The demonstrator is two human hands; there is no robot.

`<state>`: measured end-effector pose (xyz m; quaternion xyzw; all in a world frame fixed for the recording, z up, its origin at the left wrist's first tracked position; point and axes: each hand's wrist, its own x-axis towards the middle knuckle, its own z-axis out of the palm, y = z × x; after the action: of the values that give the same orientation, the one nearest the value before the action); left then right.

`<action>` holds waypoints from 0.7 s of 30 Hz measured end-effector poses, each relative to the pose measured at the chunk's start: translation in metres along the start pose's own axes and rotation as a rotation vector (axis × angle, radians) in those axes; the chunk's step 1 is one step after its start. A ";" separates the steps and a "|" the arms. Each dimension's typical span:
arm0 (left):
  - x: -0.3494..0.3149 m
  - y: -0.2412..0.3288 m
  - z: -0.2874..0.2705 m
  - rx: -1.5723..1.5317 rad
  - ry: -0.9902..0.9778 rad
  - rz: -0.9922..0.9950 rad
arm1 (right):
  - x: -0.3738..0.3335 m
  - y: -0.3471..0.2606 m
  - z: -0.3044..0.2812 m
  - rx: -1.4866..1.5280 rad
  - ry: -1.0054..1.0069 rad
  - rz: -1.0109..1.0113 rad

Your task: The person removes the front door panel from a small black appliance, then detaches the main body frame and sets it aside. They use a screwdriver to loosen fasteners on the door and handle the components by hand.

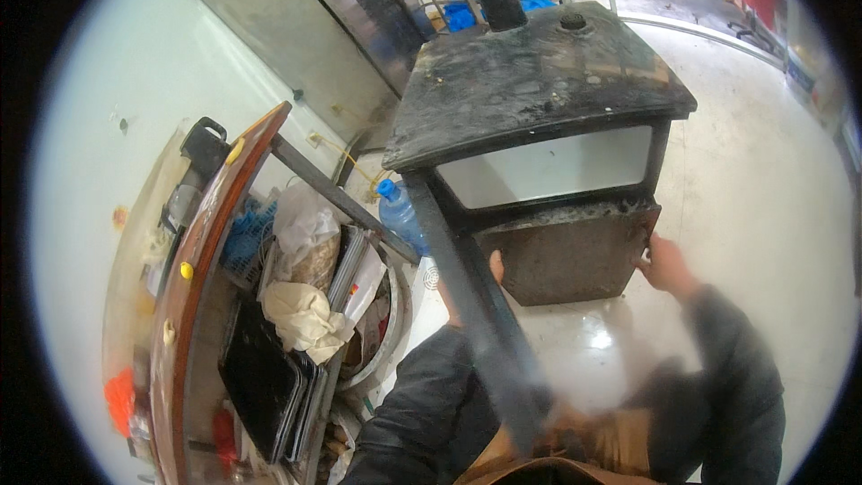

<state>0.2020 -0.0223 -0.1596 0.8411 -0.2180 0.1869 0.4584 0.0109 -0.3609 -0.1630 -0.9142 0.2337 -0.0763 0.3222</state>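
A black, worn metal stand [539, 72] with a broad flat top and a post at its far side is in front of me. Below its open window-like gap hangs a dark brown metal box [566, 260]. My right hand [666, 268] grips the box's right edge, thumb toward the front. At the box's left edge the thumb of my left hand [496, 266] shows, pressed against it. A dark slanting bar [480, 305] hides most of that hand, and its other fingers are out of sight.
Left of me, a wood-edged table [211, 242] has black trays [260, 377], plastic bags [310, 216] and a cream cloth [305, 316] beneath it. A blue water bottle [400, 213] stands beside the stand. Pale floor [745, 171] stretches to the right.
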 end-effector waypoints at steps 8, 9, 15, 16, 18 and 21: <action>-0.005 0.074 -0.014 0.281 -0.028 0.307 | -0.027 -0.003 -0.095 0.123 0.263 0.089; -0.004 0.081 -0.016 0.291 -0.034 0.285 | -0.030 0.000 -0.105 0.274 0.339 0.092; 0.007 0.075 -0.024 0.082 0.034 0.263 | -0.052 -0.002 -0.124 0.660 0.655 0.112; 0.011 0.069 -0.024 0.046 0.082 0.265 | -0.051 -0.009 -0.117 0.654 0.628 0.073; 0.017 0.057 -0.022 -0.017 0.130 0.172 | -0.057 -0.023 -0.105 0.431 0.508 0.086; 0.019 0.039 -0.014 -0.199 0.151 0.014 | -0.054 -0.047 -0.079 0.593 0.327 -0.031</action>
<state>0.1952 -0.0334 -0.1160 0.7734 -0.2061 0.2305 0.5534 -0.0416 -0.3467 -0.0712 -0.7597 0.2359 -0.2913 0.5314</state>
